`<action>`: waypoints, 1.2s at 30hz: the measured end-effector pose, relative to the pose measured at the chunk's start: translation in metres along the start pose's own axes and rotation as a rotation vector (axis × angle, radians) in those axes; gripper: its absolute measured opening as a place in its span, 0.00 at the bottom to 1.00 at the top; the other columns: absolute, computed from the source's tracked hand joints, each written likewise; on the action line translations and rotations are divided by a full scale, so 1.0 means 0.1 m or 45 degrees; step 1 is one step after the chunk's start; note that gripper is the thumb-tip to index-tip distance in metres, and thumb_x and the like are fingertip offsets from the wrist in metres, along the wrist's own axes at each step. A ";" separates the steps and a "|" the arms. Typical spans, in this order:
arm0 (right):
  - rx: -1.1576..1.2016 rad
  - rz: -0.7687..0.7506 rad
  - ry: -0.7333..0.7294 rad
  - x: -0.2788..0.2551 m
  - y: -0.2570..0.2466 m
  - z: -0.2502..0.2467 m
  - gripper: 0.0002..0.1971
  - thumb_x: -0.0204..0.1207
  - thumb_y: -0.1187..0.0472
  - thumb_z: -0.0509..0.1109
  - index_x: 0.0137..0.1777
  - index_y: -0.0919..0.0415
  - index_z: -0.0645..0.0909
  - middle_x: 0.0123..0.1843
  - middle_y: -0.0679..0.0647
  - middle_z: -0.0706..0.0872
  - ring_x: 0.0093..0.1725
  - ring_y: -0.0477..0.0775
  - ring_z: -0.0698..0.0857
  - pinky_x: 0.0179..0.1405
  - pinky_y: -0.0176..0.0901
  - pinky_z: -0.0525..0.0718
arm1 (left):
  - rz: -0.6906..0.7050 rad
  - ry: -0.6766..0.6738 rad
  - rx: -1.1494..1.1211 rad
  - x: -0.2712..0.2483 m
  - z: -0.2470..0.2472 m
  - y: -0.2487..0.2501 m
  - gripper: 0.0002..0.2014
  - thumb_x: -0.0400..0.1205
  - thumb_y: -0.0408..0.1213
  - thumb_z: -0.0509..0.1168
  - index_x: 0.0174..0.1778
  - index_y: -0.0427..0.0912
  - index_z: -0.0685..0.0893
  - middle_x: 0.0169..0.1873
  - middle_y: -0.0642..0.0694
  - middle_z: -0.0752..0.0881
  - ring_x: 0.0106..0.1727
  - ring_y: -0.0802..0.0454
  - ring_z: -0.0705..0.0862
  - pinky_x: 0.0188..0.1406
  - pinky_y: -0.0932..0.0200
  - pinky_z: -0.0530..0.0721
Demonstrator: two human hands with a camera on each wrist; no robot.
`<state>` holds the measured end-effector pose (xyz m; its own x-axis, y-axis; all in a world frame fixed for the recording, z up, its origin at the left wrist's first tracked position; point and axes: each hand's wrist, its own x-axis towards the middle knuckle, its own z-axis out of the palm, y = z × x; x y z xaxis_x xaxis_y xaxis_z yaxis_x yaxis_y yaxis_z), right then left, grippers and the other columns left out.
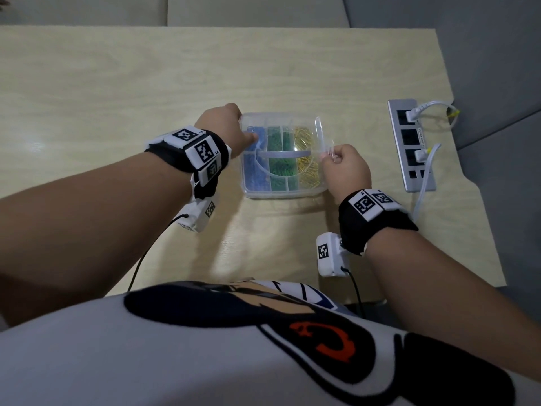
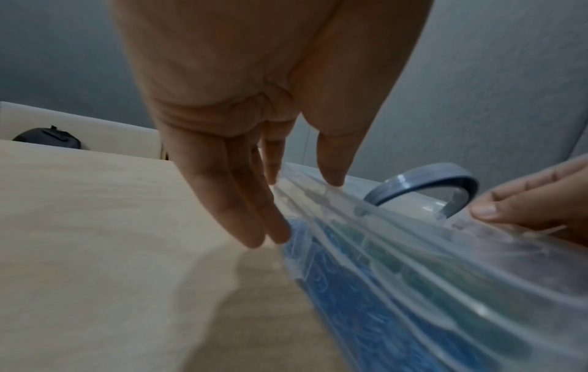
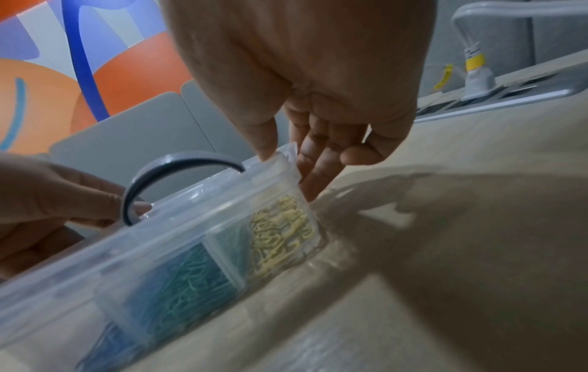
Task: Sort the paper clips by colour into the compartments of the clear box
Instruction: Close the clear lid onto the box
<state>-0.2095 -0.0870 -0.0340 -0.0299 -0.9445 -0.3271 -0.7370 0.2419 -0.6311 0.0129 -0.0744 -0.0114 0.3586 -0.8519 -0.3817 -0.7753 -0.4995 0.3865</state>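
The clear box [image 1: 282,194] sits flat near the middle of the desk [image 1: 117,92], toward its right edge, with its long compartments running from the near edge to the far edge. Its lid is on, with a grey handle [image 1: 282,154] lying across the top from left to right. Through the plastic show blue paper clips [image 1: 257,174] in the left compartment, green paper clips [image 1: 282,167] in the middle and yellow paper clips [image 1: 307,168] in the right.

The left hand [image 1: 231,124] rests on the box's far-left corner, fingers [image 2: 251,226] straight down its side wall and thumb on the lid. The right hand [image 1: 347,168] is at the right side, thumb and curled fingers pinching the lid's clear latch [image 1: 323,142]. A power strip [image 1: 409,145] lies near the desk's right edge.
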 end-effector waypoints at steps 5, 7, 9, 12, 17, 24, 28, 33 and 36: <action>-0.043 -0.050 0.070 -0.02 0.01 0.00 0.11 0.81 0.53 0.63 0.61 0.54 0.79 0.50 0.50 0.85 0.48 0.54 0.83 0.44 0.40 0.75 | -0.079 -0.049 -0.170 -0.03 0.03 0.00 0.24 0.79 0.52 0.69 0.66 0.44 0.74 0.36 0.44 0.89 0.32 0.49 0.89 0.42 0.49 0.89; -0.044 -0.071 0.075 -0.02 0.03 0.00 0.13 0.82 0.53 0.63 0.63 0.54 0.79 0.55 0.51 0.86 0.51 0.54 0.83 0.46 0.40 0.76 | -0.111 -0.058 -0.219 -0.04 0.03 -0.03 0.25 0.79 0.52 0.69 0.66 0.44 0.72 0.38 0.45 0.89 0.30 0.49 0.89 0.38 0.49 0.89; -0.023 -0.065 0.046 -0.02 0.04 -0.03 0.15 0.81 0.52 0.63 0.65 0.54 0.78 0.57 0.51 0.86 0.49 0.53 0.82 0.47 0.39 0.75 | -0.142 -0.081 -0.285 -0.06 0.03 -0.06 0.26 0.78 0.53 0.70 0.65 0.44 0.71 0.39 0.43 0.88 0.33 0.47 0.89 0.37 0.46 0.90; 0.042 -0.040 0.049 -0.02 0.05 -0.04 0.17 0.80 0.52 0.66 0.67 0.56 0.75 0.57 0.52 0.82 0.49 0.50 0.80 0.47 0.37 0.73 | -0.083 -0.051 -0.183 -0.07 0.02 -0.05 0.27 0.78 0.53 0.70 0.67 0.45 0.70 0.46 0.41 0.86 0.37 0.44 0.87 0.34 0.47 0.86; -0.144 -0.258 0.196 -0.05 -0.01 0.00 0.17 0.77 0.55 0.70 0.64 0.56 0.74 0.65 0.56 0.74 0.55 0.55 0.80 0.52 0.47 0.81 | 0.262 0.112 0.294 -0.12 -0.03 0.08 0.26 0.79 0.44 0.68 0.72 0.53 0.68 0.67 0.38 0.71 0.62 0.36 0.76 0.53 0.42 0.79; -0.147 -0.165 0.147 -0.06 0.05 0.01 0.16 0.78 0.51 0.69 0.65 0.52 0.77 0.65 0.55 0.75 0.54 0.56 0.82 0.51 0.45 0.80 | 0.569 -0.247 0.569 -0.28 0.12 0.31 0.39 0.75 0.68 0.62 0.81 0.61 0.59 0.84 0.51 0.54 0.83 0.43 0.53 0.74 0.31 0.63; -0.119 -0.140 0.119 -0.04 0.05 -0.03 0.18 0.77 0.50 0.70 0.65 0.51 0.77 0.63 0.55 0.76 0.50 0.55 0.82 0.49 0.44 0.80 | 0.510 -0.314 0.618 -0.31 0.20 0.34 0.47 0.71 0.68 0.67 0.82 0.61 0.53 0.84 0.54 0.47 0.85 0.42 0.46 0.73 0.29 0.66; -0.104 -0.128 0.069 -0.05 0.11 -0.06 0.22 0.77 0.45 0.68 0.70 0.50 0.76 0.63 0.54 0.78 0.49 0.50 0.81 0.50 0.41 0.79 | 0.536 -0.309 0.592 -0.30 0.21 0.33 0.47 0.71 0.66 0.69 0.82 0.59 0.53 0.85 0.51 0.47 0.84 0.39 0.46 0.72 0.30 0.68; -0.116 -0.140 0.047 -0.05 0.14 -0.06 0.24 0.79 0.43 0.65 0.72 0.51 0.76 0.64 0.54 0.78 0.53 0.51 0.82 0.51 0.39 0.77 | 0.589 -0.306 0.584 -0.30 0.22 0.29 0.46 0.72 0.66 0.68 0.83 0.59 0.52 0.85 0.50 0.47 0.84 0.38 0.45 0.72 0.30 0.68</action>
<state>-0.2235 -0.0798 -0.0372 0.0312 -0.9721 -0.2324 -0.7952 0.1167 -0.5950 -0.0317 -0.0605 -0.0069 -0.1459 -0.8762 -0.4592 -0.9812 0.0689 0.1804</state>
